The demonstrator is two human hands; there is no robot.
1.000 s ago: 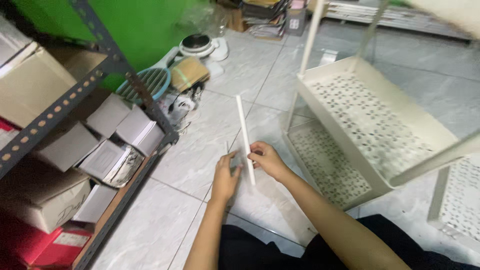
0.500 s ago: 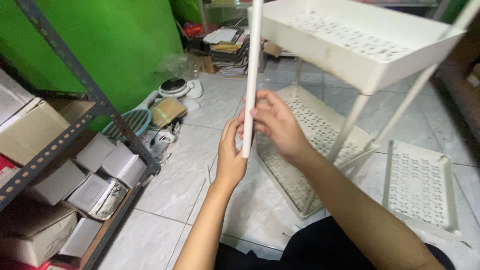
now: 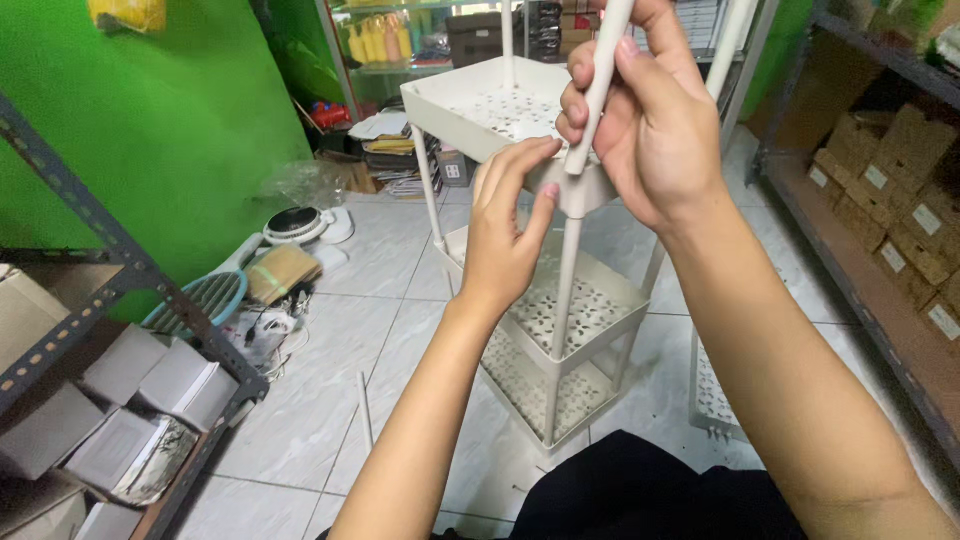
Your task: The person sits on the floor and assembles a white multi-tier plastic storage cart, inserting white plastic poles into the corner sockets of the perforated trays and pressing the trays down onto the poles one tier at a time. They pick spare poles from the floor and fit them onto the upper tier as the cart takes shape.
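My right hand, in the upper centre of the frame, is wrapped around a white plastic pole, gripping it upright with its lower end meeting the near corner of the top tray of a white shelf rack. My left hand, just below and left of the right, has its fingers loosely curled and its fingertips touching that same corner, beside the pole's foot; it steadies the corner rather than closing on anything. Beneath the corner another white upright runs down to the lower trays, which stand on the pale tiled floor at centre frame. A spare thin white rod lies on the tiles at lower centre-left, well apart from both hands. At far left a grey metal shelf carries white boxes, in front of a green wall; cardboard cartons fill shelving at the right edge
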